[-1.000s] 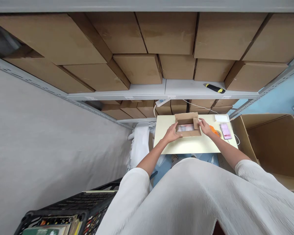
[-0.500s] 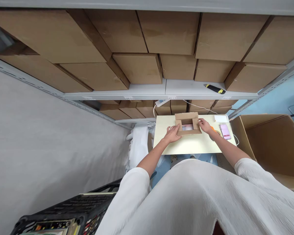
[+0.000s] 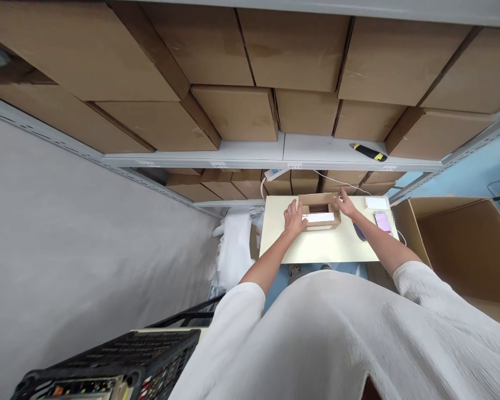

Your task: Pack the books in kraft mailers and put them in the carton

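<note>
A small cardboard box (image 3: 337,222) sits on the pale yellow table, its top open. A white strip (image 3: 320,217) runs along its near side, and the inside looks dark. My left hand (image 3: 294,218) grips the left side of the box, thumb near the front corner and fingers along the side. At the right rear corner, my right hand (image 3: 345,204) holds the edge of the box. A phone (image 3: 382,222) with a pink screen lies right of my right forearm. Partly under that forearm is a dark blue object (image 3: 359,232), its kind unclear.
Shelves of cardboard boxes (image 3: 233,114) rise behind the table (image 3: 275,244). A black and yellow utility knife (image 3: 369,151) lies on the shelf. A big open carton (image 3: 462,244) stands right, a black crate (image 3: 108,361) lower left, white wrapping material (image 3: 235,239) left of the table.
The small box has been turned or tipped between my hands, so a white strip now shows on its near side. My left hand moved slightly up its left side; my right fingers rose.
</note>
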Motion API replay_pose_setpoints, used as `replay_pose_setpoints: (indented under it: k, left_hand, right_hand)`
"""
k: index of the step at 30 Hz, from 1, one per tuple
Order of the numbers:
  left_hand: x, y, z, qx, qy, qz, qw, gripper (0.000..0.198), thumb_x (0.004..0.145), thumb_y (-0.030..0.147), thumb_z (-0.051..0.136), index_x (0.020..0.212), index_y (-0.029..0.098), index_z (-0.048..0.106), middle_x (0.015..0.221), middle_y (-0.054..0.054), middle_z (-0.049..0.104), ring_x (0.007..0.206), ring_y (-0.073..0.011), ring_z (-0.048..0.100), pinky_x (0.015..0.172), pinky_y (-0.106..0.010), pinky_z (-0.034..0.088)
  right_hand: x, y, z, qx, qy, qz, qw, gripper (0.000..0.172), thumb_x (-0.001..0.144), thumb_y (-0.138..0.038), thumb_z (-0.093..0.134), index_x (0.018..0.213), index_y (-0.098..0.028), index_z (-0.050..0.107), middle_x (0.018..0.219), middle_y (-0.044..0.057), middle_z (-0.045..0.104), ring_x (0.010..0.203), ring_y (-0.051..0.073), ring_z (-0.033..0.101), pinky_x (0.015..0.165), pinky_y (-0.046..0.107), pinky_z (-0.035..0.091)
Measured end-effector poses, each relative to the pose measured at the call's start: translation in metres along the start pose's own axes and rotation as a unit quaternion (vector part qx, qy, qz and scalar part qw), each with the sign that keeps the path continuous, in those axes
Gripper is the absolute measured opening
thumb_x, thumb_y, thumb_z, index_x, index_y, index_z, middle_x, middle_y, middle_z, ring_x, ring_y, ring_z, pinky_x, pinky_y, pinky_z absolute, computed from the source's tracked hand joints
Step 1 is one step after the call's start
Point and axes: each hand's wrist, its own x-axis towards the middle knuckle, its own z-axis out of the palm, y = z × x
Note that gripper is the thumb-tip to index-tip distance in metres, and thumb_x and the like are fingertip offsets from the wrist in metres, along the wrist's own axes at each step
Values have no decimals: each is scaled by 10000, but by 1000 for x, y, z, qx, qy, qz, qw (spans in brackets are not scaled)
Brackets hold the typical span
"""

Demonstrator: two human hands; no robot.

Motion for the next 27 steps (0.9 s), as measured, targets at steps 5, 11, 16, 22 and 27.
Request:
replay_pose_setpoints:
  k: [5, 11, 16, 22, 27]
  left_hand:
    - [-7, 2, -3, 21, 6, 63, 998, 906, 1008, 277, 610, 1818, 232, 207, 1882, -198, 207, 1733, -406, 194, 1373, -659, 176]
    - [-13, 0, 0, 18, -56, 124, 991, 724, 990, 132, 491, 1709, 215, 468, 1799, -209, 410, 1697, -372, 318, 1378, -647, 205]
    - [-20, -2, 8, 34, -84, 119, 989, 763, 1002, 150, 478, 1759, 226, 413, 1785, -204, 453, 1673, -384, 371, 1355, -662, 235]
    - [-23, 0, 11, 50, -91, 106, 989, 655, 1100, 278, 394, 1750, 225, 443, 1827, -190, 391, 1692, -383, 344, 1367, -641, 204]
    - [-21, 1, 9, 68, -110, 98, 987, 644, 1118, 298, 349, 1750, 208, 436, 1847, -190, 352, 1709, -372, 320, 1374, -647, 185]
  right_hand:
    - [-24, 6, 4, -42, 29, -51, 997, 689, 1059, -616, 471, 1617, -227, 575, 1458, 163, 672, 1382, 342, 604, 1229, 557, 496]
    - [-66, 19, 10, -162, -36, -83, 983, 498, 1038, -470, 539, 1428, -261, 768, 1557, 147, 655, 1466, 418, 528, 1253, 655, 422]
    - [-80, 27, 14, -186, -49, -76, 978, 554, 1058, -478, 511, 1534, -264, 697, 1720, 130, 535, 1554, 431, 464, 1270, 662, 401]
    - [-100, 70, -6, -153, 37, -2, 988, 547, 1064, -450, 467, 1515, -222, 676, 1618, 166, 616, 1512, 400, 530, 1263, 623, 437]
    - [-124, 115, -31, -177, 74, 132, 972, 538, 1027, -507, 520, 1393, -169, 723, 1460, 238, 689, 1354, 453, 627, 1144, 618, 509]
